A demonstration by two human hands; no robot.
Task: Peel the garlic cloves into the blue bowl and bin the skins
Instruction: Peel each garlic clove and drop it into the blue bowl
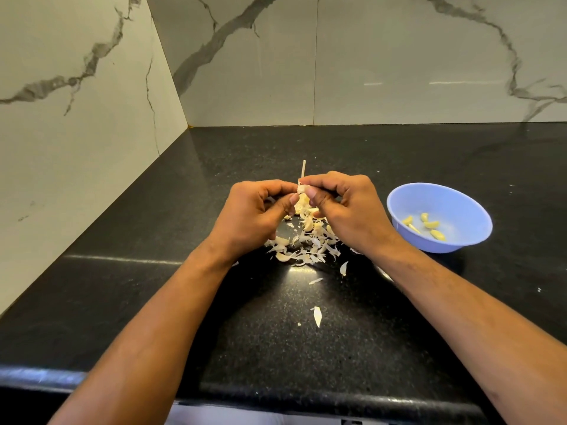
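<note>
Both the left hand [260,207] and right hand [340,204] pinched the small, pale, papery-skinned garlic clove [302,191], light, firm and probably slippery, best gripped at its ends, at nine o'clock from the round blue plastic bowl [478,225].

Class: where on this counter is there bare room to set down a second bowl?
Bare: the counter left of the left hand, and the strip behind the blue bowl up to the wall. Crowded: the skins beneath both hands.
</note>
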